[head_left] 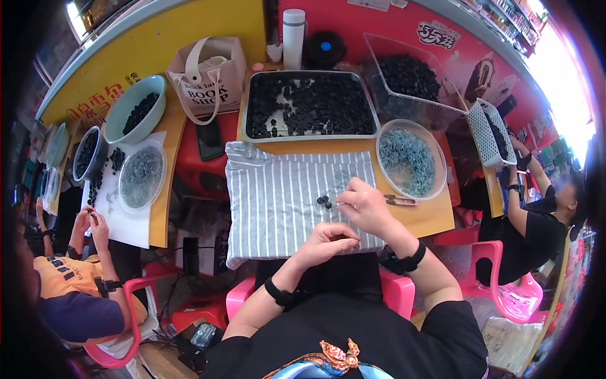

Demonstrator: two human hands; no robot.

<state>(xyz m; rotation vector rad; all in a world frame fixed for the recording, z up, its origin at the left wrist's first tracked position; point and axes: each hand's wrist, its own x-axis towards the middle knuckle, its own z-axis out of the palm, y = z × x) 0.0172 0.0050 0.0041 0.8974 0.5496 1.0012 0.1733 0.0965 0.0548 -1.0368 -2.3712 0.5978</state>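
My left hand point(325, 244) is low over the front edge of a grey-and-white striped cloth point(271, 202), thumb and fingertips pinched together. What sits in that pinch, if anything, is too small to make out. Just above it, my right hand point(366, 206) is closed with its fingertips down at the cloth, beside a few small round black pieces point(324, 201). Whatever its fingers pinch is hidden. A few thin grey-blue strands point(343, 175) lie on the cloth beyond the right hand. Thread snips point(401, 200) rest on the table to the right.
Behind the cloth stands a metal tray point(309, 137) of black pieces. A round tub point(440, 167) of grey-blue strips and a clear bin point(404, 41) sit right. A tote bag point(208, 79) and white bottle point(293, 38) stand behind. Other people point(82, 278) work at both sides.
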